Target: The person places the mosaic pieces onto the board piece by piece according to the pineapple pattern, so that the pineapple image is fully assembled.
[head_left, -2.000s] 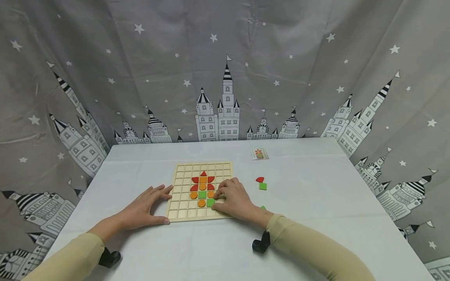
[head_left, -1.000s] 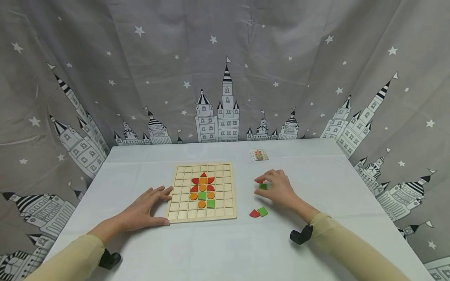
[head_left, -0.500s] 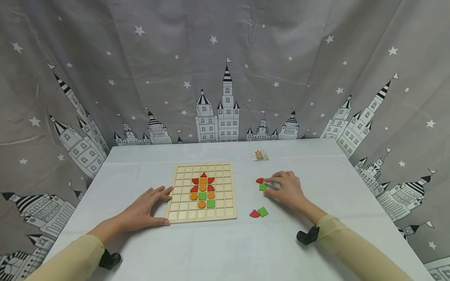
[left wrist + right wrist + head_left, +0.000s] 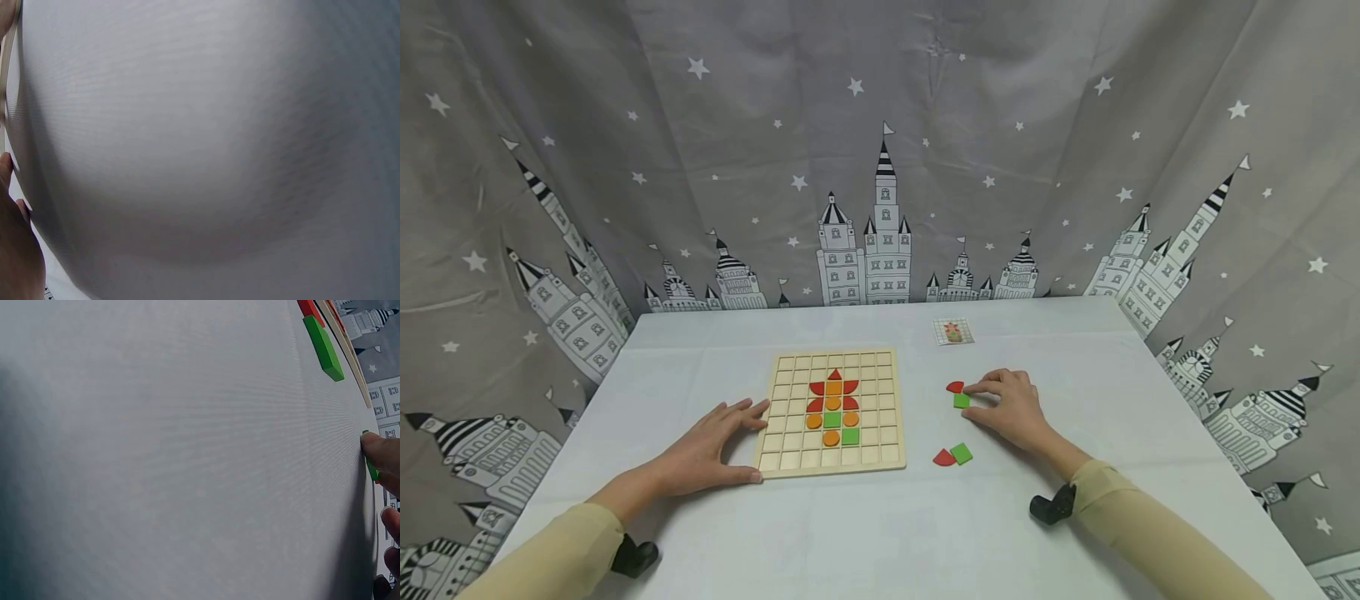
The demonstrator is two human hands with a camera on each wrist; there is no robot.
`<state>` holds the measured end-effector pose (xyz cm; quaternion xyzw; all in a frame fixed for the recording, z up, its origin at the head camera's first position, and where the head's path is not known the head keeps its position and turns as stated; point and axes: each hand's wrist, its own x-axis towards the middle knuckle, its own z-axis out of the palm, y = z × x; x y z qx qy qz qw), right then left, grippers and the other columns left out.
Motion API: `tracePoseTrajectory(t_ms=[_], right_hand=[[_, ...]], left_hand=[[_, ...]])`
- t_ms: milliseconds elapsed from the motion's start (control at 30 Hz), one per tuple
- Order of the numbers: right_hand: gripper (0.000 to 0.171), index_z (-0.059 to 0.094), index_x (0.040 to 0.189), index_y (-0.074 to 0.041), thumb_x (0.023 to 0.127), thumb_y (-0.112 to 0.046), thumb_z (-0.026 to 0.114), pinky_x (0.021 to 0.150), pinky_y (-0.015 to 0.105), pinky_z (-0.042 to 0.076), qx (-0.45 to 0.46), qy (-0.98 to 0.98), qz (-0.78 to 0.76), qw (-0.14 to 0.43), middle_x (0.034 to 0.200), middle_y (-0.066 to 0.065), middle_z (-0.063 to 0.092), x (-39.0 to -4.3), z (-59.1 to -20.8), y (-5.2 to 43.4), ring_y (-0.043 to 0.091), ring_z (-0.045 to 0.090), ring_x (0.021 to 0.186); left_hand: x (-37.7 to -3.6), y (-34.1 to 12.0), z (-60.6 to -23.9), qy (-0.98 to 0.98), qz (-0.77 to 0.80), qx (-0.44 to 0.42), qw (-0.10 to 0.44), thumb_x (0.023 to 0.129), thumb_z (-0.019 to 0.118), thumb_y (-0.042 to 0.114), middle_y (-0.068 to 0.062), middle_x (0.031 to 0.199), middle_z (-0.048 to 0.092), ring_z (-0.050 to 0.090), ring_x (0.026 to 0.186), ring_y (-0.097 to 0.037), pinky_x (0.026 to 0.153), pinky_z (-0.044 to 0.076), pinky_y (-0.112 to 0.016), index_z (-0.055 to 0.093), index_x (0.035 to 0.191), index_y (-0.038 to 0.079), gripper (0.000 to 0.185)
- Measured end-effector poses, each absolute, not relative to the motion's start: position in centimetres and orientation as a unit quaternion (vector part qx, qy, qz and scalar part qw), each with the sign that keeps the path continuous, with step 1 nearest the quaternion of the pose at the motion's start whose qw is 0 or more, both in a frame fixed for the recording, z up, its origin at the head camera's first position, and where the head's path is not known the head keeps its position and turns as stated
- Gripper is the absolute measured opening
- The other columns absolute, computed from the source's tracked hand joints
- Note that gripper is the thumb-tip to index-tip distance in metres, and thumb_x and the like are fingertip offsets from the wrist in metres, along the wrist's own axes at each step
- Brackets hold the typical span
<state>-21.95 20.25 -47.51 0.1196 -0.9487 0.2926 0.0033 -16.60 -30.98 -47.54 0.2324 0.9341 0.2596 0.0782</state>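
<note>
A wooden grid board [image 4: 831,454] lies on the white table and carries a flower pattern of red, orange and green pieces. My left hand [image 4: 711,446] lies flat on the table, its fingertips against the board's left edge. To the right of the board, my right hand [image 4: 1011,408] pinches a green square [image 4: 961,401] between thumb and forefinger, just below a red curved piece [image 4: 954,386]. In the right wrist view a fingertip [image 4: 381,453] touches that green square [image 4: 370,469].
A second green square [image 4: 960,452] and red quarter piece [image 4: 943,457] lie nearer me, beside the board's right corner. A small pattern card [image 4: 953,331] sits further back. A starry castle-print curtain [image 4: 880,167] hangs around the table.
My right hand left the board, moved right to the loose pieces and settled on the green square. The left hand has stayed put.
</note>
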Motion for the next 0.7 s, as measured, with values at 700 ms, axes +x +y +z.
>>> tracePoseTrajectory(t_ms=[700], right_hand=[[0.031, 0.080, 0.112, -0.021, 0.085, -0.035, 0.083, 0.097, 0.056, 0.035, 0.117, -0.944, 0.308, 0.017, 0.120, 0.009, 0.061, -21.74, -47.42, 20.21, 0.037, 0.040, 0.124]], left_hand=[[-16.63, -31.15, -47.63, 0.930, 0.266, 0.244, 0.067, 0.075, 0.079, 0.069, -0.001, 0.164, 0.036, 0.024, 0.152, -0.037, 0.124, 0.011, -0.060, 0.058, 0.134, 0.020, 0.079]])
